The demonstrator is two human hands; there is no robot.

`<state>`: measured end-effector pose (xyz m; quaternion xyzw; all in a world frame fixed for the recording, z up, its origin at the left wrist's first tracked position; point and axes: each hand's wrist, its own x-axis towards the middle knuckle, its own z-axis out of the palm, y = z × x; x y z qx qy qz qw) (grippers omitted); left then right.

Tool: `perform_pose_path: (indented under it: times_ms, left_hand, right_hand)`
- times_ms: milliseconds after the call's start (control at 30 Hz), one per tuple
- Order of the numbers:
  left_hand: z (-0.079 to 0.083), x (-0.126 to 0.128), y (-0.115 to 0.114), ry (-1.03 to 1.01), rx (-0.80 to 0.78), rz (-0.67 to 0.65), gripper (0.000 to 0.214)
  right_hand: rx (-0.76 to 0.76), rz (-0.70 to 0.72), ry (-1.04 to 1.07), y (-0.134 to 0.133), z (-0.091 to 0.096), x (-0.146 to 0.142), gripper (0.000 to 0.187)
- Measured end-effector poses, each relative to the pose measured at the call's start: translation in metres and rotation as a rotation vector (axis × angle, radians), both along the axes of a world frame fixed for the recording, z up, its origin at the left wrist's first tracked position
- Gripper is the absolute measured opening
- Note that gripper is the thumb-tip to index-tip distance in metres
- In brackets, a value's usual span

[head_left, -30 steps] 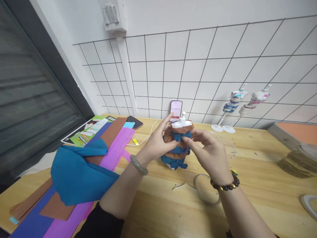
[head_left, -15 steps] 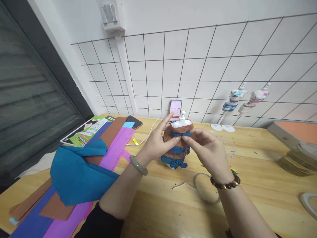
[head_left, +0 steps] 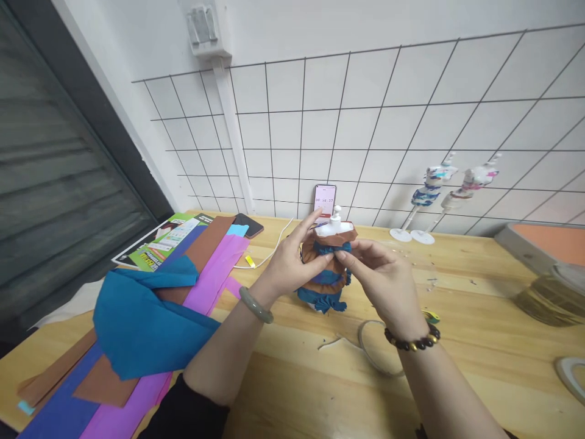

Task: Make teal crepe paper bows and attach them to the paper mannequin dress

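Observation:
In the middle of the head view stands a small white mannequin (head_left: 335,227) dressed in bands of brown and blue crepe paper. Its skirt (head_left: 325,275) has ruffled blue and brown tiers. My left hand (head_left: 295,259) holds its left side, thumb pressed to the blue band at the waist and index finger stretched up along the back. From the right, my right hand (head_left: 381,274) pinches the same blue paper (head_left: 333,249) between thumb and fingers. Both thumbs nearly meet at the front. The fingers behind the figure are hidden.
Folded crepe paper in teal (head_left: 146,323), brown, blue and pink lies on the left over a green leaflet (head_left: 158,244). A phone (head_left: 324,198) with a timer leans on the wall. Two decorated mannequins (head_left: 432,186) stand at the back right. A tape ring (head_left: 381,347) lies in front.
My right hand and wrist have shifted very slightly to the left. My left hand and the mannequin look the same.

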<state>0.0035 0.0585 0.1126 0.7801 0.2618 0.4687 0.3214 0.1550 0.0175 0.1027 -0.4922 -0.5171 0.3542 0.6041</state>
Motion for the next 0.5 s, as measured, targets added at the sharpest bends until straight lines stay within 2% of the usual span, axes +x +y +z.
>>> perform_pose_path:
  times_ms: [500]
  left_hand:
    - [-0.0011, 0.0003, -0.0002, -0.033, 0.012, -0.028, 0.064]
  right_hand:
    - [0.045, -0.048, -0.038, 0.0013, -0.0057, -0.0003, 0.022]
